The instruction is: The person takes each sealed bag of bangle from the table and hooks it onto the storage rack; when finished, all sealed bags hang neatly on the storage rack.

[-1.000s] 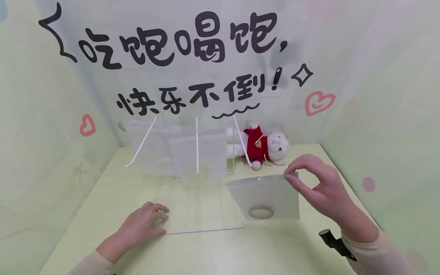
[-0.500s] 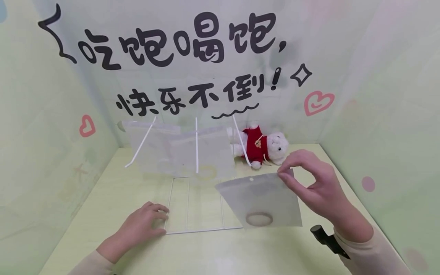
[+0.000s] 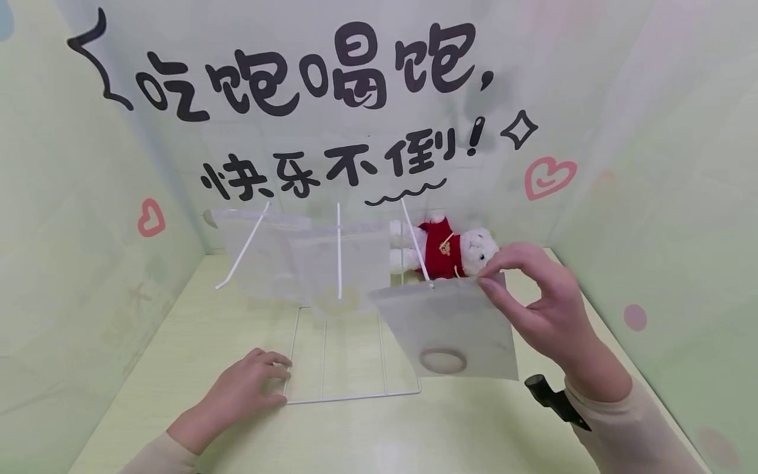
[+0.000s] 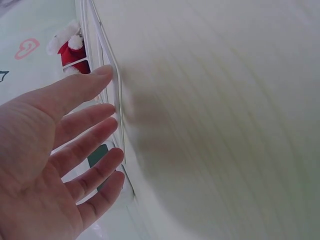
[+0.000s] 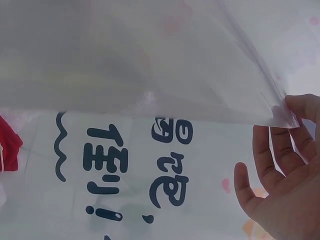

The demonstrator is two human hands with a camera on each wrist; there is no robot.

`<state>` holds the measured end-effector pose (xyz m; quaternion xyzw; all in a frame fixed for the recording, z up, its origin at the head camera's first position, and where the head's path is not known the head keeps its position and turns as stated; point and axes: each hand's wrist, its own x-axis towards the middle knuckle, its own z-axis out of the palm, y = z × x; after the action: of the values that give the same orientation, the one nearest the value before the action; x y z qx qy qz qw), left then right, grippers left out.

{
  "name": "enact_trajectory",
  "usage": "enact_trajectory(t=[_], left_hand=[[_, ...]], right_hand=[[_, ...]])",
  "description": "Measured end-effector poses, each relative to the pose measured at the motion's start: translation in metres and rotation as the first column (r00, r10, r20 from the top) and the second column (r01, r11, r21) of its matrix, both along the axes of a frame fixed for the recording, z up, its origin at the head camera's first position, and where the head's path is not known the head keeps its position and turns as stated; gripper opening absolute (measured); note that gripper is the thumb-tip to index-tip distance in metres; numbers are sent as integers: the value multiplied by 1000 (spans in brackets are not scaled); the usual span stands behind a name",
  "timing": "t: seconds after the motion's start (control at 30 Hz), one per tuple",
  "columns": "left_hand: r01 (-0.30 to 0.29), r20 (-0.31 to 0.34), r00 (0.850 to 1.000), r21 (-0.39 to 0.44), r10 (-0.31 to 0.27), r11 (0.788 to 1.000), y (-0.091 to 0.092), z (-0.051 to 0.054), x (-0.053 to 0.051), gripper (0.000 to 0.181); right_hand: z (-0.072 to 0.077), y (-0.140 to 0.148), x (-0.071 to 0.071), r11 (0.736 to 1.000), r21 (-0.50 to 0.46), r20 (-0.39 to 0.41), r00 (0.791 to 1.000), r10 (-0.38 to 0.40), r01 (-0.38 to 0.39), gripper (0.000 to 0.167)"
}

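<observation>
My right hand (image 3: 541, 313) pinches the upper right corner of a frosted plastic bag (image 3: 450, 316). A pinkish-brown ring-shaped band (image 3: 443, 361) shows through it near the bottom. In the head view the bag's top edge, with its hanging hole, overlaps the tip of the right prong of a white wire rack (image 3: 355, 397); I cannot tell whether the prong is through the hole. The right wrist view shows the bag (image 5: 150, 65) stretching away from the pinching fingers. My left hand (image 4: 60, 135) rests its nearly straight fingertips against the left side of the rack's base.
Two more frosted bags hang on the rack, one at the left prong (image 3: 243, 245) and one at the middle prong (image 3: 339, 250). A white plush toy in a red top (image 3: 441, 247) lies behind the right prong. Printed walls enclose the table (image 3: 331, 434).
My right hand has carried the bag left and up, bringing its top edge to the right prong's tip. The middle bag has swung slightly. My left hand stays put.
</observation>
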<state>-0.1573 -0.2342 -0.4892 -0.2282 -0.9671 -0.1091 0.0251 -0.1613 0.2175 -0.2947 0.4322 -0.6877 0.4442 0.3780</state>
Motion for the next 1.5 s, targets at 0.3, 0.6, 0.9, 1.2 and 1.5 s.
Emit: enact_trajectory(t=[0.3,0.6,0.9,1.2,1.5], left_hand=[[-1,-4,1000,-3,1,1000,-1,-1,-1,35],[0,-5,1000,-6,0,1000,-1,-1,-1,35],[4,-12,1000,-11,-4,1000,-1,-2,-2,36],[3,-11,1000,-12,-3,1000,-3,-6,-2,35],[-2,-17,1000,-9,2,1000,-2,-5,-1,35]], right_hand=[[-7,5,-12,999,33,30,999,-31,30,19],[-13,6,-29,995,70,81,994,-72,66,22],[-24,4,-51,992,41,150,981,-121,117,25],[-28,-2,-75,987,9,156,975,-159,160,18],[-33,-6,-100,984,-7,166,970,-177,181,12]])
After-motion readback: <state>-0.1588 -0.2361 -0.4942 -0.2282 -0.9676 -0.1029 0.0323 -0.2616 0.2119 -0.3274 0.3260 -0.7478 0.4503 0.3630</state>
